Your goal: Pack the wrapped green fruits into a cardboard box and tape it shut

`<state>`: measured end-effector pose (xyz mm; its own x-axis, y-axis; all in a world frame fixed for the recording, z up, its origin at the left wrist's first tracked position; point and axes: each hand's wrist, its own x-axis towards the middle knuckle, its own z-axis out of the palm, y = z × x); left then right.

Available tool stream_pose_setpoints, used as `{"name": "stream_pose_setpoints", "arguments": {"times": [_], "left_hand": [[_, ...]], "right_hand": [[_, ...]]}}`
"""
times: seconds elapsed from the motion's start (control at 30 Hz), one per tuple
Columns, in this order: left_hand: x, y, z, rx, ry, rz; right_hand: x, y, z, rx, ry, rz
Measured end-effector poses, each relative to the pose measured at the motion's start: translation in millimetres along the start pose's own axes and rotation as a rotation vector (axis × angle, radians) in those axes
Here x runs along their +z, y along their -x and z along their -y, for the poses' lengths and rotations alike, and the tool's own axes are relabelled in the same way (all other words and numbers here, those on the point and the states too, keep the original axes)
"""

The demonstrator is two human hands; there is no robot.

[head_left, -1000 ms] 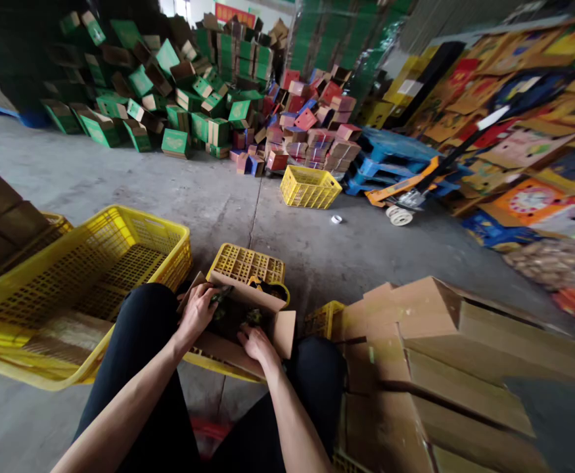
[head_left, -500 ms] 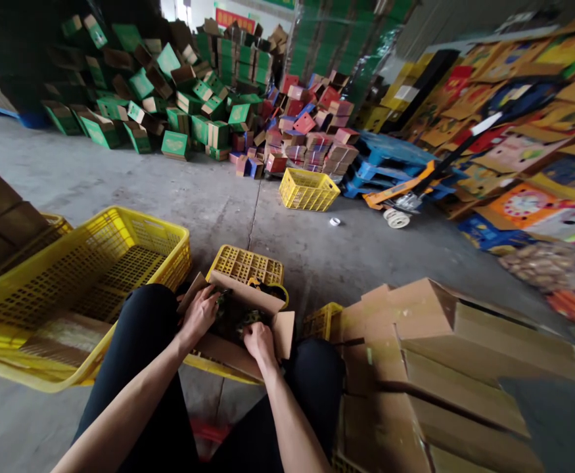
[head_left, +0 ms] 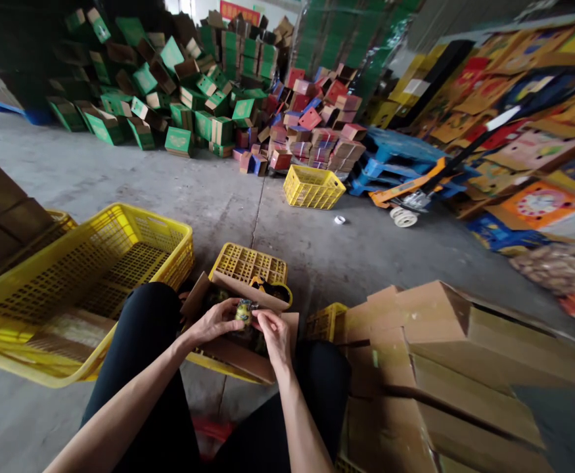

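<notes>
- Both hands are now together over the open carton (head_left: 252, 291); half a second earlier they were apart and lower, at its opening. Clock below is centred on the carton, 12 pointing away from the wearer.
- Left hand (head_left: 221, 320): half curled, thumb and fingers around a small green wrapped item (head_left: 243, 314).
- Right hand (head_left: 273, 334): nearly closed, thumb and fingertips pinching the item's right edge, where shiny wrap shows.
- Item sits between the hands, above the carton opening; exact contents unclear.
- Risk: light fingertip hold plus slick-looking wrap could let the item slip and drop into the carton.
- Risk: a hard pull by the right fingers could tear the wrap.
- Risk: a knee bump at 3 or 9 o'clock could shift the carton on its yellow crate base (head_left: 255, 261).
- In the way: raised carton flap at 3 o'clock, close by the right wrist; a yellow-and-black object (head_left: 273, 287) just past the far wall at 1.
- Large yellow crate (head_left: 87, 253) at 9 to 10, beside the left knee; stacked brown cartons (head_left: 435, 358) at 3 to 4, partly blocking that side.
- Farther off: small yellow crate (head_left: 314, 188) at 1, pallet jack (head_left: 418, 190) at 2, heaped green cartons (head_left: 179, 118) at 11.
</notes>
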<state>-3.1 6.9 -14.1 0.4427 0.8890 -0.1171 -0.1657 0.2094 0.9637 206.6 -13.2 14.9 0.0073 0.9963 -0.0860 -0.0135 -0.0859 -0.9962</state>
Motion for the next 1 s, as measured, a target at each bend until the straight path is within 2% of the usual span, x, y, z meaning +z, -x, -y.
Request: {"name": "stream_pose_setpoints", "arguments": {"times": [0.2, 0.33, 0.5, 0.7, 0.87, 1.0], "left_hand": [[-3.6, 0.9, -10.2, -0.002, -0.004, 0.065], [-2.3, 4.0, -12.1, -0.022, -0.02, 0.099], [1.7, 6.0, -13.7, -0.049, 0.01, 0.03], [1.5, 4.6, -14.6, -0.088, -0.003, 0.035], [-2.2, 4.7, -14.7, -0.064, -0.064, -0.025], [-2.4, 5.0, -15.1, -0.072, -0.004, -0.069]], "right_hand": [[1.7, -2.8, 3.0, -0.035, -0.021, -0.07], [-0.1, -3.8, 2.3, -0.08, 0.047, -0.029], [-1.4, -2.9, -2.7, -0.012, 0.029, -0.058], [-2.6, -3.2, -3.8, 0.05, 0.025, -0.144], [-1.5, -3.3, 3.7, 0.07, -0.001, -0.092], [-3.0, -3.6, 6.8, 0.075, -0.001, -0.029]]}}
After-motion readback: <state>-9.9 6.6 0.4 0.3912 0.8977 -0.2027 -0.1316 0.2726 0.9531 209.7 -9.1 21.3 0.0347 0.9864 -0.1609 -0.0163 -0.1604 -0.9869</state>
